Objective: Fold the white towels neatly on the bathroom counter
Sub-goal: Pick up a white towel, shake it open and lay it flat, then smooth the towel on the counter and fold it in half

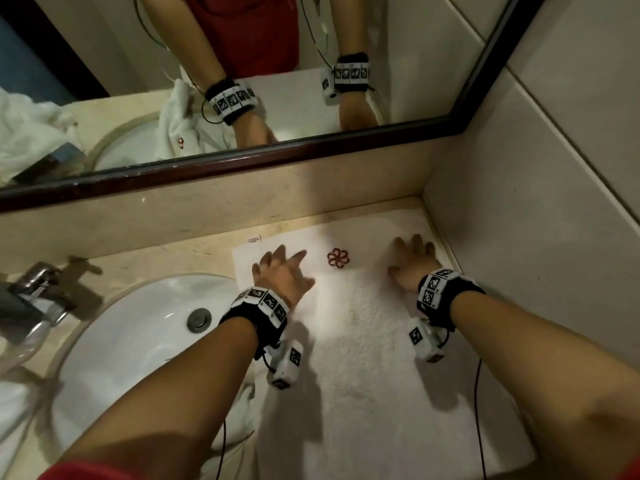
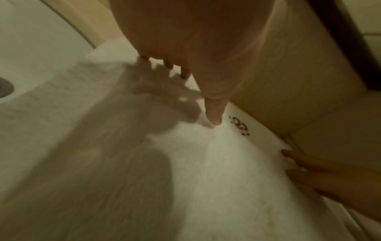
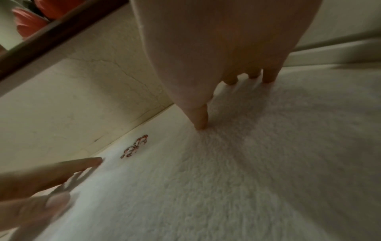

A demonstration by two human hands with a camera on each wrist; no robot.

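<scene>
A white towel [image 1: 367, 341] lies flat on the beige counter to the right of the sink, with a red flower emblem [image 1: 338, 258] near its far edge. My left hand [image 1: 282, 271] presses on the towel's far left part, fingers spread and straight. On the far right part, my right hand [image 1: 412, 261] lies flat the same way, close to the side wall. In the left wrist view the left fingertips [image 2: 214, 120] touch the cloth beside the emblem [image 2: 240, 126]. The right wrist view shows the right fingers [image 3: 201, 124] on the pile, with the emblem [image 3: 135, 146] to their left.
A white sink [image 1: 138, 337] with a drain [image 1: 199, 319] and a chrome tap [image 1: 38, 299] lies at left. More white cloth [image 1: 239, 410] hangs into the basin by the towel's left edge. A dark-framed mirror [image 1: 242, 161] runs behind; a tiled wall [image 1: 519, 237] closes the right side.
</scene>
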